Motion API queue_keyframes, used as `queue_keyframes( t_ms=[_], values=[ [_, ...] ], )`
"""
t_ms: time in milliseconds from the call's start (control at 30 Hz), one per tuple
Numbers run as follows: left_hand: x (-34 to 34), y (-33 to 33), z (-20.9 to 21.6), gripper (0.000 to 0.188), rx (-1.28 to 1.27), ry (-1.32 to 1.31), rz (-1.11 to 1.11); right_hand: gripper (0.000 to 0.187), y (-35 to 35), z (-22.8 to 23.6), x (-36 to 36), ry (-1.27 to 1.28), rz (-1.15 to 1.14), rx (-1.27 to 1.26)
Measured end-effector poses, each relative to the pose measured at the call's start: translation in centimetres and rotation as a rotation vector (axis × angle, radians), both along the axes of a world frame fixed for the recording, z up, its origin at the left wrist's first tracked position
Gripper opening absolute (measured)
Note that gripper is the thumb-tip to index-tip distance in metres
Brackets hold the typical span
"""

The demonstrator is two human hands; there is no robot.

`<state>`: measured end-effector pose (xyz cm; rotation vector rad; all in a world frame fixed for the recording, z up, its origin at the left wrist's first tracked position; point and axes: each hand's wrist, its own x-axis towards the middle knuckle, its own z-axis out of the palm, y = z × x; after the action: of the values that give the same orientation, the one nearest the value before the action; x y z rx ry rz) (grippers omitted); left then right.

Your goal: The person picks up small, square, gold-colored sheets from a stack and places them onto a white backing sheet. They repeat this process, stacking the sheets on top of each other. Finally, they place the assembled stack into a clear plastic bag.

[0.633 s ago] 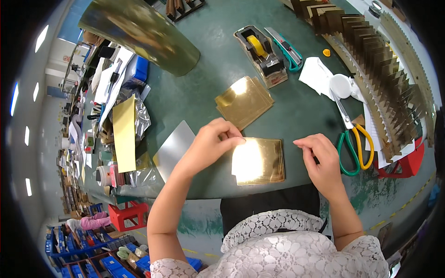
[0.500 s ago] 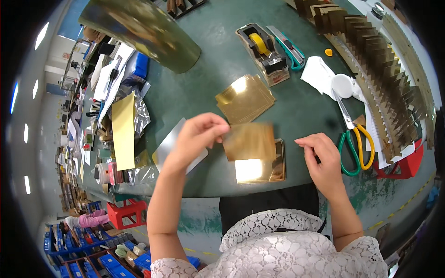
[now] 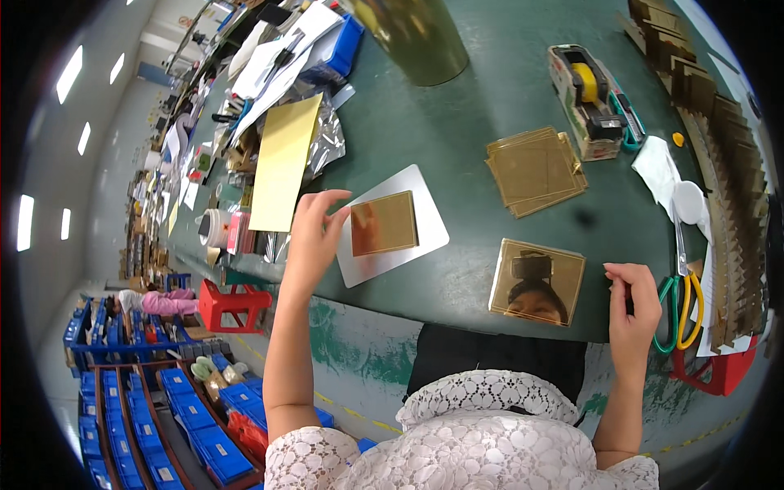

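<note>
A gold mirror-like plate (image 3: 384, 224) lies on a silver rounded-corner sheet (image 3: 429, 220), left of centre. My left hand (image 3: 312, 241) is at its left edge, thumb and forefinger apart, the thumb close to the plate's corner; whether they touch is hard to tell. A short stack of gold plates (image 3: 535, 282) sits near the table's front edge, its top reflecting. Right of that stack is my right hand (image 3: 634, 306), fingers curled in with nothing visible in them. Farther back lies a loose fanned pile of gold plates (image 3: 535, 173).
A tape dispenser (image 3: 586, 106) and a teal cutter (image 3: 627, 118) stand at back right. Scissors (image 3: 692, 306) with green and yellow handles lie beyond my right hand. A row of brown plates (image 3: 719, 180) lines the right side; yellow paper (image 3: 284, 163) lies left; a cylinder (image 3: 420, 41) stands behind.
My left hand has carried a gold plate leftward from above the front stack onto the silver sheet, and its fingers have parted. The view has swung left; my right hand stays beside the stack.
</note>
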<state>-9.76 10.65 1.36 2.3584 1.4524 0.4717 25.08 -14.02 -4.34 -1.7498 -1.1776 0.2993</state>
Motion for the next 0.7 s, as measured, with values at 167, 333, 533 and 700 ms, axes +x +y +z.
queue_keyframes(
  t_ms=[167, 333, 533, 700],
  values=[
    [0.8, -2.5, 0.0, 0.030, -0.002, 0.124, -0.188, 0.019, 0.0, 0.1, -0.1, 0.001, -0.002, -0.022],
    [0.7, -1.9, -0.3, 0.032, -0.046, 0.150, -0.187, 0.018, 0.0, 0.1, -0.1, 0.000, -0.001, -0.018],
    [1.1, 0.7, 0.8, 0.066, -0.111, 0.086, -0.408, 0.019, 0.0, 0.0, 0.0, -0.014, 0.009, -0.005],
    [2.5, 2.4, 0.6, 0.082, -0.154, 0.271, -0.399, 0.021, 0.1, 0.1, 0.0, -0.009, 0.015, 0.016]
  ],
)
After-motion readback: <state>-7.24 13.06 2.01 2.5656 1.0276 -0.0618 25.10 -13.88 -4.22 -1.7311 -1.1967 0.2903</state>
